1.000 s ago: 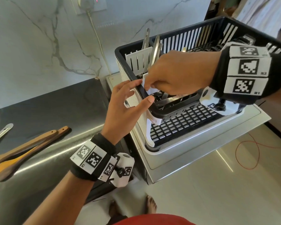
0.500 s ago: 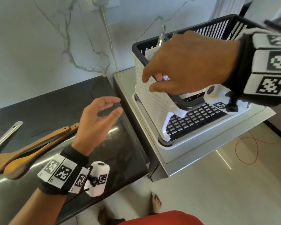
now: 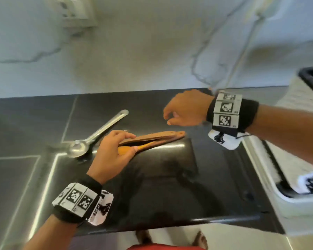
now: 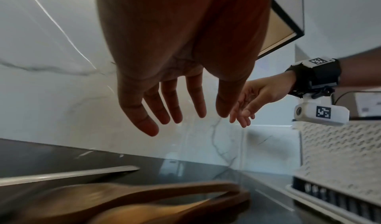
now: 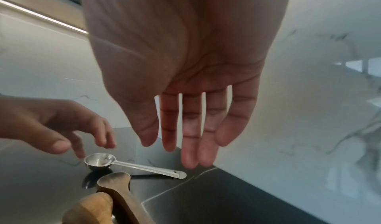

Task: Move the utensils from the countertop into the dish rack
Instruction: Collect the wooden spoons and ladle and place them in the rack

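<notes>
Head view shows two brown wooden spatulas (image 3: 152, 139) lying together, partly overlapped, on the black stone countertop (image 3: 161, 177), with a long steel spoon (image 3: 96, 136) just beside them, handles angled toward the black-and-white plastic dish rack (image 3: 300, 123) at the right edge. The left hand (image 3: 112, 154) hovers over the spatulas' broad ends, fingers spread and relaxed, holding nothing; contact is unclear. The right hand (image 3: 186, 109) hangs above the handle ends, fingers loosely extended, empty. Both hands probably aim to gather the overlapped pair in one lift.
</notes>
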Motion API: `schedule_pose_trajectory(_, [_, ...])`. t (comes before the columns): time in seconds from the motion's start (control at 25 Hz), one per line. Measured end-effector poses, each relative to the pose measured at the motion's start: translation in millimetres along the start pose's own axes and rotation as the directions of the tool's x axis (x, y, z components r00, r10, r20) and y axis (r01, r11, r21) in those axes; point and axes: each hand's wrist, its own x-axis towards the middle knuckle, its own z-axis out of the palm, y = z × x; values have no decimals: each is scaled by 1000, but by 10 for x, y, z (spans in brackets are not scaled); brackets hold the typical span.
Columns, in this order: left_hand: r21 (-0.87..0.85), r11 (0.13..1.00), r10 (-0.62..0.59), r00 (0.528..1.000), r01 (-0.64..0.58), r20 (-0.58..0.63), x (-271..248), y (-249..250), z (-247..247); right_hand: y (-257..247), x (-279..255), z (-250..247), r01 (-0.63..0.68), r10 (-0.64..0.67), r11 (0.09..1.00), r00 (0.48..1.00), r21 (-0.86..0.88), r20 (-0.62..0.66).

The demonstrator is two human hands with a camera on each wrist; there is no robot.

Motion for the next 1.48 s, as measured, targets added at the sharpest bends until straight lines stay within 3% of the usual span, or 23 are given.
schedule_pose_trajectory(0.12, [123,977,-174,984,175,-25,-273,-738,-320,-378,720,339,28,-29,995,999,93,14])
schedule_pose_trajectory(0.2, [178,928,-330,944,326,-12,-461,-1111,-421,-592,1032,571,57,-62,989,997,135,35])
schedule_pose_trajectory(0.28, [232,874,-442,897,427,15,-585,-1326,-445,-710,1241,745,66,-77,985,995,161,67])
schedule_pose_trajectory(0.44, [277,815,-538,842,509,34,-724,-1492,-357,-770,1526,945,80,-112,981,978,176,178])
schedule_pose_trajectory(0.6, [324,779,-573,820,537,17,-704,-1450,-216,-704,1603,1101,125,-183,961,956,246,228])
schedule_pose_trajectory(0.88, [263,739,-642,767,620,-5,-578,-1403,-249,-383,1378,1105,152,-193,913,979,380,71])
schedule_pose_trajectory(1.16, [256,712,-673,740,654,-18,-521,-1319,-255,-190,1039,1448,269,-288,952,949,145,131])
schedule_pose_trajectory(1.36, [283,712,-667,745,642,-12,-480,-1321,-291,-272,1151,1567,288,-298,951,951,108,84])
schedule_pose_trajectory(1.48, [295,718,-657,754,631,-15,-483,-1327,-301,-307,1258,1387,300,-308,942,951,147,33])
